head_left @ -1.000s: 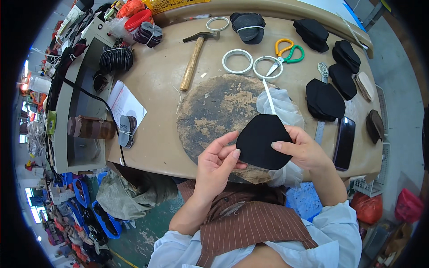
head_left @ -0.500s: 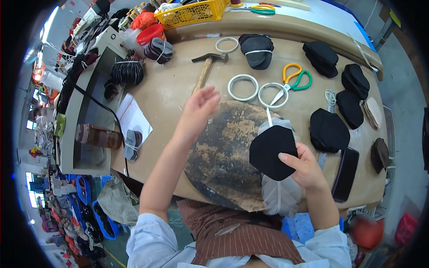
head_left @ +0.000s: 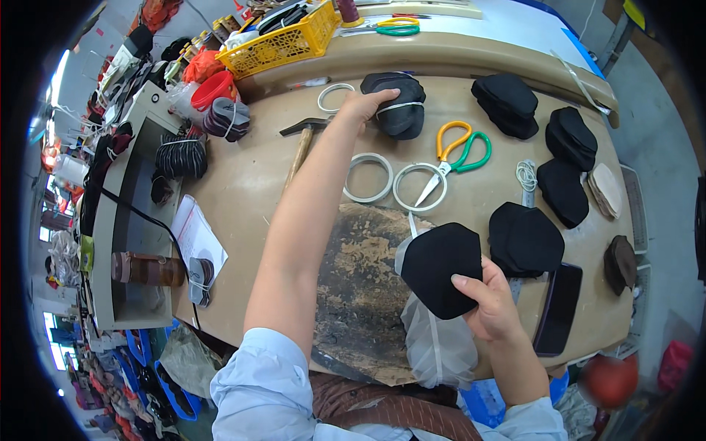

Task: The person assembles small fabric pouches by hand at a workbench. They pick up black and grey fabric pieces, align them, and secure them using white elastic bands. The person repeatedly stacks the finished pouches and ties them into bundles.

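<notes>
left hand (head_left: 365,105): fingers curled on the banded bundle of black pieces (head_left: 398,104), bench 12 o'clock
right hand (head_left: 491,303): pinching one black fabric piece (head_left: 441,269), 5 o'clock, over clear bag (head_left: 440,342)
progress: bundle touched, not lifted; other stacks untouched

Left hand (head_left: 365,103) outstretched (right hand (head_left: 489,303) pinching)

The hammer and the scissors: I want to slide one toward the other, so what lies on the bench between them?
In the head view, the person's left forearm crosses that stretch, and a white tape ring lies between the hammer and the scissors.
</notes>
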The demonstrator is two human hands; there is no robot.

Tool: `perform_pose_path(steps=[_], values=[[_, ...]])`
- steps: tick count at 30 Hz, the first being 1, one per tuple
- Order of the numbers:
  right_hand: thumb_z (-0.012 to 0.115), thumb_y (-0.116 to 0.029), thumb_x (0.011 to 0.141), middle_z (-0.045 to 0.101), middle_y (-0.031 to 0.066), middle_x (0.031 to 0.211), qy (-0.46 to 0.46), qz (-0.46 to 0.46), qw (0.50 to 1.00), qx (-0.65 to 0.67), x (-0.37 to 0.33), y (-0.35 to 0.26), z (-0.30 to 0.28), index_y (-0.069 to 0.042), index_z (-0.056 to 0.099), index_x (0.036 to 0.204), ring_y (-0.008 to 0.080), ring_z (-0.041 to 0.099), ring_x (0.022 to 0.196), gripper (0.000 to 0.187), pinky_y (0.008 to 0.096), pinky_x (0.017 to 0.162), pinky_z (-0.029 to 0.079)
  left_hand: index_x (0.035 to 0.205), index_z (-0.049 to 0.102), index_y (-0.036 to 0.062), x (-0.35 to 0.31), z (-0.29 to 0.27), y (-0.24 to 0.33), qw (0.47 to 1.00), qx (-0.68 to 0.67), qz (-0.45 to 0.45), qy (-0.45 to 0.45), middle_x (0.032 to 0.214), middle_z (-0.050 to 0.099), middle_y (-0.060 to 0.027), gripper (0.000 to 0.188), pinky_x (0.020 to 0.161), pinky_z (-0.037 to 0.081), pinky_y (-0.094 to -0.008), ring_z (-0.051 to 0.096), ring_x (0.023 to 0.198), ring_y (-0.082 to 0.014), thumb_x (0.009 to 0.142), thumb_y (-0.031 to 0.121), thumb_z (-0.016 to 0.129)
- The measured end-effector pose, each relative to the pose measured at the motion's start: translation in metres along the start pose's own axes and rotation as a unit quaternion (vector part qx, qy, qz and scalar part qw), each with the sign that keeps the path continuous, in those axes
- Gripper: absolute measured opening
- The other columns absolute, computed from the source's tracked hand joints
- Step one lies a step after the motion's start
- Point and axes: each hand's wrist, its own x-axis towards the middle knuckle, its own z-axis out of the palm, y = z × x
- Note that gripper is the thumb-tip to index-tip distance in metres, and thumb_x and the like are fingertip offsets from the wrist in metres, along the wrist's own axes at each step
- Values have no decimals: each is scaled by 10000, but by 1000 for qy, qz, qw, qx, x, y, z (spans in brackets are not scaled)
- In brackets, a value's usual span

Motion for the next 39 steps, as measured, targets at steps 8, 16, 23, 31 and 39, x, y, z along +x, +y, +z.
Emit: perform_pose_path(steps=[8, 16, 23, 31, 39], values=[[575, 24, 879, 630, 92, 1148, -11, -6, 999, -34, 2, 6, 2, 1, 532, 1231, 159, 619, 1038, 356, 312, 909, 499, 1159, 574, -27, -105, -5, 12, 979, -176, 65, -84, 1076, 660, -121, 457, 885, 508, -326, 632, 995, -196, 764, 111, 756], [608, -3, 861, 644, 68, 1110, -88, 40, 985, -142, -2, 11, 5, 29, 540, 1233, 131, 618, 997, 380, 280, 894, 490, 1251, 512, 86, -279, -73, -4, 929, -367, -17, -45, 1129, 635, -68, 415, 883, 519, -404, 617, 1044, -200, 873, 197, 640], [610, 48, 831, 624, 10, 1051, -153, 102, 905, -385, -9, 21, 9, 1, 540, 1197, 81, 579, 963, 376, 242, 867, 466, 1307, 464, 49, -389, -103, -57, 889, -445, -102, -13, 1246, 579, -106, 424, 939, 492, -490, 571, 1144, -244, 954, 276, 531], [631, 33, 820, 621, 32, 1034, -138, 64, 852, -501, -13, 28, 25, 16, 537, 1188, 80, 569, 941, 380, 237, 833, 469, 1339, 378, 120, -427, -99, -86, 876, -472, -101, 11, 1313, 500, -96, 431, 954, 452, -549, 502, 1216, -241, 964, 257, 543], [655, -12, 833, 650, 48, 880, -16, -134, 731, -669, -19, 20, 36, -7, 587, 1136, 72, 582, 778, 310, 228, 674, 470, 1322, 381, 101, -431, -94, -95, 858, -500, -114, 20, 1318, 490, -96, 402, 1003, 394, -565, 495, 1222, -254, 980, 269, 511]])
